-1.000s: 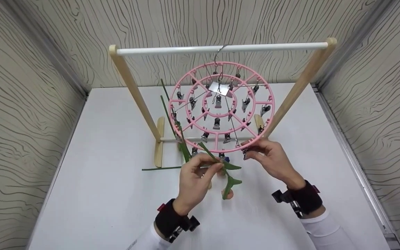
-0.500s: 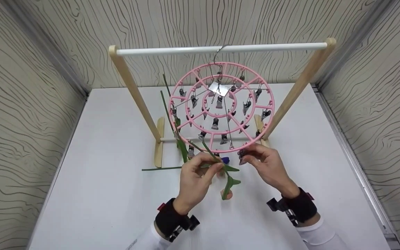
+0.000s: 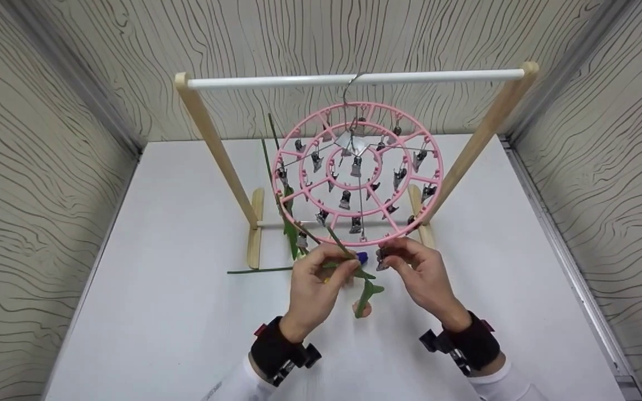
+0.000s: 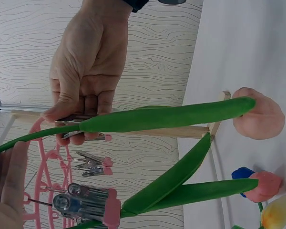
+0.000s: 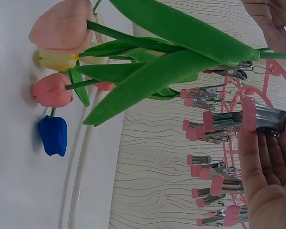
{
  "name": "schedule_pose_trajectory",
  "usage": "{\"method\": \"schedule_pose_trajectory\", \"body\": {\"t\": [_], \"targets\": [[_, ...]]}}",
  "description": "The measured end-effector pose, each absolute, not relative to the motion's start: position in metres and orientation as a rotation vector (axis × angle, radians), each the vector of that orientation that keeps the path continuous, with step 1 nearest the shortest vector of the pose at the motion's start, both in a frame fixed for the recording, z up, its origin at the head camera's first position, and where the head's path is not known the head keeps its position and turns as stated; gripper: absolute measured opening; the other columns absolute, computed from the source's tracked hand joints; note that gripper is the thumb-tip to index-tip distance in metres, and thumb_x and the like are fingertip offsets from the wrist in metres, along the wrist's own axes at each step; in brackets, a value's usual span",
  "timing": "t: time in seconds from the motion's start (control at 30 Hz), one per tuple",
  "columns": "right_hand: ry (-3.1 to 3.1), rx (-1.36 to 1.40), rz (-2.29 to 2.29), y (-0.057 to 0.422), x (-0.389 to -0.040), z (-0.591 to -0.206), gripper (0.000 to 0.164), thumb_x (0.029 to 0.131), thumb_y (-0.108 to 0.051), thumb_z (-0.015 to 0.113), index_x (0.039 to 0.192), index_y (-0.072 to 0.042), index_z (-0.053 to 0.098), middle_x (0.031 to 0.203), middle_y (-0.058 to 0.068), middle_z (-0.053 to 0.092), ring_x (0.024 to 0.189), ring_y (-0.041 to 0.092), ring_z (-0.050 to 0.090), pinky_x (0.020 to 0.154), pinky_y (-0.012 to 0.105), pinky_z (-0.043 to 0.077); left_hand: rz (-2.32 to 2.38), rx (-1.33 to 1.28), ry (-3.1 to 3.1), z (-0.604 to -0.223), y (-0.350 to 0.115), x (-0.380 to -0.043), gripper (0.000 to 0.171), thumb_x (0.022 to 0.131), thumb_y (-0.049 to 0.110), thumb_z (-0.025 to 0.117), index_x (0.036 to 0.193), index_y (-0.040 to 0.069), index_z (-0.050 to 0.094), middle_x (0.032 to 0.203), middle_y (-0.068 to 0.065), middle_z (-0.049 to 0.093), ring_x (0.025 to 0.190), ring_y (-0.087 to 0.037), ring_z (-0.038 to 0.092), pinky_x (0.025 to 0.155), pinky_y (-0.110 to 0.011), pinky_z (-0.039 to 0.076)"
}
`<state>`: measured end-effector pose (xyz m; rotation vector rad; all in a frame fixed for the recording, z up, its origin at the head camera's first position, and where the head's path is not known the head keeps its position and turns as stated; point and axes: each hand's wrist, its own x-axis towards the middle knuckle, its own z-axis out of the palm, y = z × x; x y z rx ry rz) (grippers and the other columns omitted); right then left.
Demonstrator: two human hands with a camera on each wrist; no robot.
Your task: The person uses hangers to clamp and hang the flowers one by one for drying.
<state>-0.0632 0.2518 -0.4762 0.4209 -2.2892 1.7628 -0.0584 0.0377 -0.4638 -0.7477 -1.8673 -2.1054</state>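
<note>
A round pink clip hanger (image 3: 363, 104) hangs by its hook from a white bar, with metal clips dangling from its rings. My left hand (image 3: 315, 284) pinches the green stem of an artificial tulip, whose pale pink bloom (image 5: 62, 26) points down below the hanger's front edge. At that front rim my right hand (image 3: 424, 278) holds a metal clip (image 5: 267, 117) with pink tips between thumb and fingers. A small gap separates this clip from the held stem. Whether the clip's mouth is apart cannot be told.
The wooden rack (image 3: 215, 145) stands on a white table (image 3: 187, 323). Other tulips hang at the hanger's left and front: a blue bloom (image 5: 52, 136), a pink bloom (image 5: 52, 90) and a yellow bloom (image 5: 57, 62). A green stem (image 3: 259, 271) extends by the rack's left foot.
My right hand has moved left with the clip, toward the tulip stem. The hanger has turned with it, and its clips have shifted round. My left hand has hardly moved.
</note>
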Motion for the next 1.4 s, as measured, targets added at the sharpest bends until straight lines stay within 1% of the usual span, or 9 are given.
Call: {"method": "schedule_pose_trajectory", "body": {"t": [0.2, 0.23, 0.43, 0.63, 0.9, 0.97, 1.13, 1.2, 1.4], "targets": [[-2.27, 0.458, 1.723, 0.244, -0.06, -0.478, 0.017, 0.095, 0.011, 0.066, 0.112, 0.01, 0.069, 0.102, 0.016, 0.072, 0.089, 0.001, 0.069, 0.078, 0.017, 0.062, -2.065, -0.743, -1.881, -0.466, 0.038, -0.059, 0.008, 0.098, 0.002, 0.072, 0.104, -0.003, 0.07, 0.098, -0.02, 0.072, 0.077, -0.026, 0.074, 0.067, -0.025, 0.065], [-2.272, 0.459, 1.72, 0.243, -0.059, -0.478, 0.016, 0.095, 0.01, 0.066, 0.111, 0.01, 0.069, 0.102, 0.016, 0.072, 0.09, 0.001, 0.069, 0.079, 0.016, 0.062, -2.059, -0.744, -1.882, -0.466, 0.039, -0.059, 0.008, 0.098, 0.002, 0.072, 0.104, -0.003, 0.07, 0.098, -0.02, 0.073, 0.077, -0.028, 0.075, 0.067, -0.026, 0.066], [-2.246, 0.491, 1.67, 0.236, -0.057, -0.478, 0.016, 0.094, 0.011, 0.067, 0.109, 0.008, 0.069, 0.098, 0.019, 0.072, 0.087, 0.001, 0.069, 0.079, 0.015, 0.061, -2.054, -0.729, -1.887, -0.466, 0.039, -0.06, 0.008, 0.098, 0.004, 0.073, 0.103, -0.002, 0.071, 0.097, -0.019, 0.072, 0.083, -0.016, 0.077, 0.068, -0.028, 0.066], [-2.192, 0.534, 1.649, 0.232, -0.057, -0.481, 0.017, 0.092, 0.015, 0.066, 0.107, 0.01, 0.067, 0.097, 0.02, 0.071, 0.088, 0.001, 0.07, 0.08, 0.016, 0.062, -2.085, -0.722, -1.881, -0.466, 0.04, -0.059, 0.01, 0.098, 0.004, 0.073, 0.104, -0.003, 0.071, 0.098, -0.02, 0.072, 0.087, -0.026, 0.079, 0.077, -0.031, 0.068], [-2.149, 0.534, 1.624, 0.229, -0.057, -0.483, 0.016, 0.091, 0.016, 0.067, 0.104, 0.007, 0.069, 0.089, 0.017, 0.072, 0.084, 0.002, 0.07, 0.076, 0.016, 0.061, -2.089, -0.74, -1.86, -0.469, 0.041, -0.061, 0.008, 0.097, 0.002, 0.073, 0.103, -0.004, 0.07, 0.097, -0.021, 0.07, 0.088, -0.019, 0.078, 0.078, -0.032, 0.068], [-2.134, 0.527, 1.625, 0.228, -0.057, -0.483, 0.015, 0.09, 0.017, 0.067, 0.104, 0.01, 0.069, 0.088, 0.017, 0.072, 0.083, 0.002, 0.07, 0.075, 0.015, 0.061, -2.088, -0.745, -1.859, -0.469, 0.041, -0.061, 0.008, 0.097, 0.002, 0.072, 0.102, -0.004, 0.07, 0.097, -0.021, 0.07, 0.088, -0.022, 0.078, 0.078, -0.033, 0.068], [-2.113, 0.518, 1.615, 0.226, -0.057, -0.481, 0.016, 0.09, 0.017, 0.067, 0.104, 0.009, 0.07, 0.087, 0.017, 0.073, 0.083, 0.002, 0.07, 0.076, 0.015, 0.06, -2.081, -0.757, -1.861, -0.468, 0.043, -0.061, 0.009, 0.098, 0.004, 0.072, 0.102, -0.004, 0.07, 0.097, -0.021, 0.07, 0.087, -0.031, 0.077, 0.079, -0.033, 0.068], [-2.105, 0.52, 1.606, 0.226, -0.056, -0.481, 0.017, 0.089, 0.017, 0.067, 0.102, 0.007, 0.071, 0.087, 0.017, 0.073, 0.083, 0.002, 0.07, 0.076, 0.014, 0.06, -2.084, -0.762, -1.859, -0.468, 0.044, -0.061, 0.01, 0.098, 0.005, 0.072, 0.102, -0.003, 0.07, 0.097, -0.021, 0.07, 0.088, -0.029, 0.077, 0.079, -0.032, 0.068], [-2.086, 0.535, 1.565, 0.224, -0.056, -0.481, 0.019, 0.087, 0.018, 0.069, 0.102, 0.006, 0.071, 0.087, 0.017, 0.074, 0.085, 0.0, 0.07, 0.079, 0.013, 0.06, -2.038, -0.772, -1.854, -0.467, 0.047, -0.061, 0.007, 0.098, 0.003, 0.072, 0.101, -0.003, 0.07, 0.096, -0.02, 0.071, 0.09, -0.019, 0.076, 0.078, -0.031, 0.068]]}}
